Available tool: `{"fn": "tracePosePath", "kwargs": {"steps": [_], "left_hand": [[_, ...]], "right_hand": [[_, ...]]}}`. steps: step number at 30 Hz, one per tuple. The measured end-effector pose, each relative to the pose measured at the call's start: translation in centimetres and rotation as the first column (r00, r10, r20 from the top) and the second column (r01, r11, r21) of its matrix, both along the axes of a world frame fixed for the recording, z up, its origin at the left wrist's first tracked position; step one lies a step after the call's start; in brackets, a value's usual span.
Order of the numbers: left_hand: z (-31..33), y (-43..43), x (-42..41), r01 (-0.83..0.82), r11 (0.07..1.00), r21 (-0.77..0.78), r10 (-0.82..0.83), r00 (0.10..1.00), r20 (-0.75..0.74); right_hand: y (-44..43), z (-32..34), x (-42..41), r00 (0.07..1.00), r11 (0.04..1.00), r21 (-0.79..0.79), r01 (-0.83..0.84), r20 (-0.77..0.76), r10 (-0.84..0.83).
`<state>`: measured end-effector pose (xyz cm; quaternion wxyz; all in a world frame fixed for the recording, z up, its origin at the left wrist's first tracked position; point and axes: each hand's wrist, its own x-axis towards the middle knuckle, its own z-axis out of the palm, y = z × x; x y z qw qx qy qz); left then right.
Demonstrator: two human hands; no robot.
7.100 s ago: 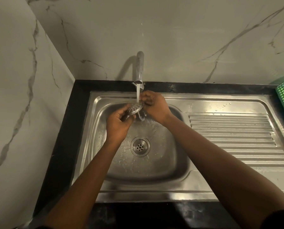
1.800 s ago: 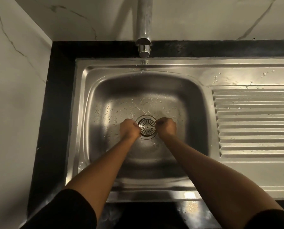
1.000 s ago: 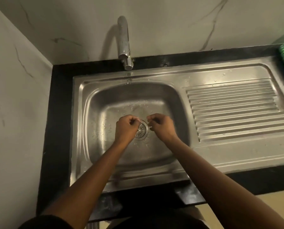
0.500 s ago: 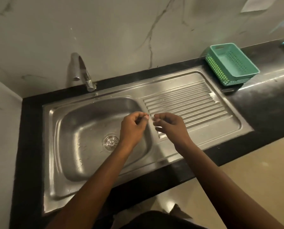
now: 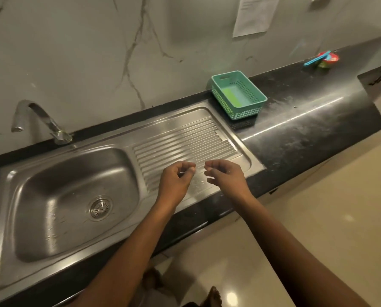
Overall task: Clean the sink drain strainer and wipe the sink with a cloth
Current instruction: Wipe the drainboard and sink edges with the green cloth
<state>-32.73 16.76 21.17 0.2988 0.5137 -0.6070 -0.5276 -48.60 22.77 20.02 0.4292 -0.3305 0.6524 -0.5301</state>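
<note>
Loosely curled and holding nothing that shows: that is how your left hand (image 5: 176, 181) and right hand (image 5: 226, 177) hover, side by side but apart, above the ribbed steel drainboard (image 5: 185, 138). Your left thumb and forefinger lie close together, yet I see no object between them.

The round perforated steel drain strainer (image 5: 100, 207) sits in the drain at the bottom of the stainless steel sink basin (image 5: 58, 173), well to the left of both hands. It looks seated flat, so I judge the strainer part done and the wiping not yet begun. No cloth is plainly in view, so the step in hand is to find one.

Look first in the teal perforated plastic basket (image 5: 243, 111) on the black stone counter (image 5: 307, 129), just past the drainboard's far right corner. A flat pale-green patch lies on its floor, but I cannot tell whether that is a cloth, a sponge or only the base. Otherwise the basket seems to hold nothing. The basin holds only the strainer and scattered droplets.

When you wipe, work from the rim and walls down toward the drain and go round the strainer without lifting it. Finish along the drainboard ribs — water is likely to sit in those grooves.
</note>
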Motion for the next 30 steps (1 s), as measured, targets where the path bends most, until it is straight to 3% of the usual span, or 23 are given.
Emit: {"fn": "tracePosePath", "kwargs": {"steps": [12, 20, 30], "left_hand": [[0.7, -1.3, -8.3, 0.053, 0.999, 0.006, -0.053, 0.999, -0.011], [0.4, -5.7, -14.1, 0.059, 0.998, 0.019, -0.058, 0.996, -0.065], [1.3, -9.7, -18.1, 0.005, 1.000, 0.024, -0.003, 0.997, -0.080]], "right_hand": [[-0.5, 0.2, -9.1, 0.998, 0.999, -0.015, 0.049, -0.043, -0.049], [-5.5, 1.2, -14.7, 0.994, 1.000, 0.014, 0.020, -0.103, -0.018], [-15.9, 2.8, -22.4, 0.959, 1.000, 0.008, -0.002, -0.283, 0.004]]}}
